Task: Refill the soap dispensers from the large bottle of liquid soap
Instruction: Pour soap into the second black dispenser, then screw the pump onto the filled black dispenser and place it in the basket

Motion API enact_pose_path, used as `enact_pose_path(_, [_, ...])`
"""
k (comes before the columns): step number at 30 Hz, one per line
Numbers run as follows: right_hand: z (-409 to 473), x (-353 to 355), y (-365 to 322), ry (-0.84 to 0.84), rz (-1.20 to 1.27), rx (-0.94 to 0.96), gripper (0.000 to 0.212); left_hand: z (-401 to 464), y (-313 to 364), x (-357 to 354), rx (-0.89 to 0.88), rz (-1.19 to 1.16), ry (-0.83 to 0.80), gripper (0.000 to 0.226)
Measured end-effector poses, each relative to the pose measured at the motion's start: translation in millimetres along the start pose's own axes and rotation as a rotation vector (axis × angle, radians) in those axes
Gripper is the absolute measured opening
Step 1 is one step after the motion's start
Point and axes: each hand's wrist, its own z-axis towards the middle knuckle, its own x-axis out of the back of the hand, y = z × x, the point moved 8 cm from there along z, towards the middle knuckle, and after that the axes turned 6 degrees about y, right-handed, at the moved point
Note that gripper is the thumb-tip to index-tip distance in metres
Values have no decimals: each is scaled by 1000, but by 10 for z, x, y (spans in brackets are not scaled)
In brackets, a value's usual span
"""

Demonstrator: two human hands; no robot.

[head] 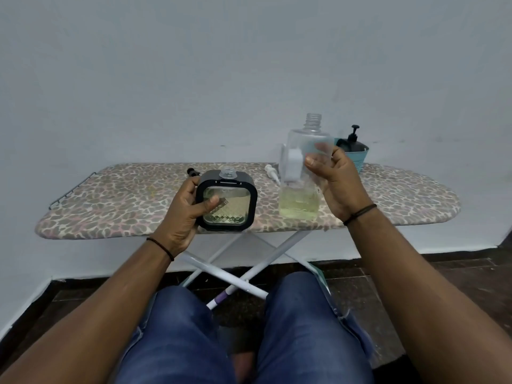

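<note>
Spill risk: right hand [336, 184] grips the uncapped big bottle [303, 173] above the ironing board [124, 200], left hand [188, 214] clamps the open dispenser [227, 202]; narrow neck, easy overshoot when tipping.

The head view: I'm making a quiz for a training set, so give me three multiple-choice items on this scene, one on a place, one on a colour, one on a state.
1. Where does the black pump bottle stand?
A. in the teal basket
B. on the floor
C. in the left hand

2. What colour is the liquid in the large clear bottle?
A. dark blue
B. pale yellow
C. red

3. What is the state of the square dispenser's neck?
A. capped
B. corked
C. uncapped

Answers:
1 A, its pump rises above the basket's rim.
2 B, pale yellow fills the bottom.
3 C, bare threads show on top.
</note>
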Motion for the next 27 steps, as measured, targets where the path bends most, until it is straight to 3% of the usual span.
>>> enact_pose_path(16, [878,1170,-137,291,-203,142,48,957,-547,-981,22,-40,-64,47])
enact_pose_path(27, [1299,1342,153,293,-219,111,53,1242,-805,-973,50,-34,-24,49])
